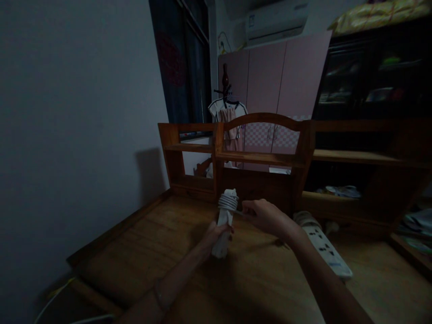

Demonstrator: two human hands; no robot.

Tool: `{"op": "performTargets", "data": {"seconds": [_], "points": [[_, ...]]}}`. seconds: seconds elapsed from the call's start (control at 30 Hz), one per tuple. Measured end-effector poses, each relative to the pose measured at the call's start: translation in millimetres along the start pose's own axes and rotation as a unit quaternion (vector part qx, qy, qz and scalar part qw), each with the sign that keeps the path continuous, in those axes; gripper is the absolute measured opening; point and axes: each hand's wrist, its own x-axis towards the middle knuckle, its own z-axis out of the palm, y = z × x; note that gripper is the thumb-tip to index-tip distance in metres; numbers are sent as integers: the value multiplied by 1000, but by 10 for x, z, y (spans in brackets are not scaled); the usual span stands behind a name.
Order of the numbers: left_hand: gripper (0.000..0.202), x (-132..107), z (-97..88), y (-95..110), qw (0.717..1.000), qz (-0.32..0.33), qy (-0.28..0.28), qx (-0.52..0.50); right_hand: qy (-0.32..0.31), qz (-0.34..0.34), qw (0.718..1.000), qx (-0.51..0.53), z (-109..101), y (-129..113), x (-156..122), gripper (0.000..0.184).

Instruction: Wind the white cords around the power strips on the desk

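My left hand (216,233) is wrapped round the middle of a white power strip (220,247), which stands tilted above the wooden desk. White cord (228,202) is coiled in several turns round the strip's upper end. From those coils a short stretch of cord runs right to my right hand (261,213), whose fingers are pinched on it. The strip's sockets cannot be made out from this side. A second white power strip (326,249), its sockets facing up, lies on the desk to the right of my right forearm, with cord bundled at its far end.
The wooden desk (151,238) carries a shelf unit (259,157) along its back edge. A wall (77,135) borders it on the left. A small dark item (281,243) lies under my right forearm. Behind stand pink cupboards (263,81) and a rack with clothes (229,110).
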Motion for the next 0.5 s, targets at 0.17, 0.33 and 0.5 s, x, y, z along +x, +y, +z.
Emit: {"op": "performTargets", "data": {"seconds": [0.17, 0.33, 0.5], "points": [[62, -25, 49, 33, 1000, 20, 2, 12, 3, 20, 1000, -20, -26, -24, -1, 9], [65, -60, 92, 118, 996, 91, -9, 5, -10, 25, 999, -32, -31, -51, -11, 8], [64, -78, 93, 159, 994, 107, -11, 3, -7, 24, 999, -33, -21, -85, -11, 10]]}}
